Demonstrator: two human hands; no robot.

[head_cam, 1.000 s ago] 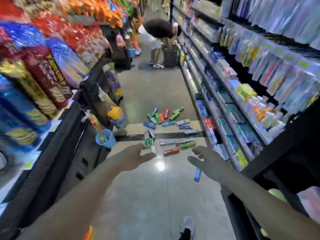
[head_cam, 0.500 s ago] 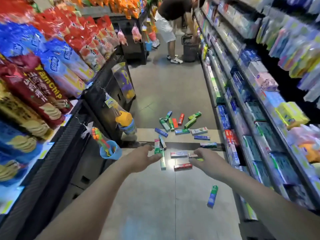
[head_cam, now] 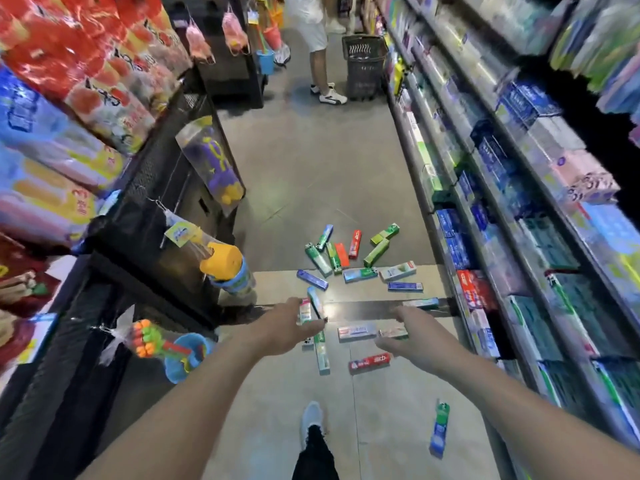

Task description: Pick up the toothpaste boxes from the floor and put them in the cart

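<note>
Several toothpaste boxes lie scattered on the aisle floor ahead, a green, red and blue cluster (head_cam: 346, 254) farther off and a red box (head_cam: 370, 362) nearest my hands. One blue-green box (head_cam: 440, 429) lies apart at the lower right by the shelf foot. My left hand (head_cam: 282, 329) and my right hand (head_cam: 414, 336) both stretch forward above the near boxes, fingers apart, holding nothing. A dark basket cart (head_cam: 364, 69) stands far down the aisle on the right.
Snack shelves (head_cam: 69, 98) with hanging toys line the left. Toothpaste shelves (head_cam: 519, 220) line the right. A person in white shorts (head_cam: 317, 36) stands beside the far cart. My white shoe (head_cam: 311, 422) is on the floor below.
I have walked forward along the aisle, so the scattered boxes and the far cart sit closer. Both hands stay outstretched and empty.
</note>
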